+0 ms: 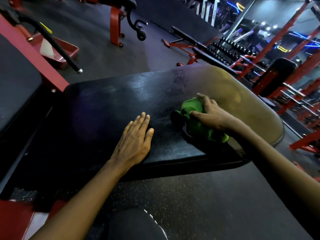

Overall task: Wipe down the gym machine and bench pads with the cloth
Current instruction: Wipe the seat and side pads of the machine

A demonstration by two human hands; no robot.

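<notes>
Both bare forearms reach forward from the lower edge of the view. The left hand (136,135) lies flat, palm down, on the pad (110,101), its fingers straight and close together, pointing away from the body, the thumb set out to the right; its wrist runs straight in line with the forearm. The right hand (212,114) sits farther forward and to the right, on top of the bunched cloth (199,126), fingers curved over it and the thumb stretched leftward against it. Its forearm runs back toward the lower right corner. The two hands are apart.
</notes>
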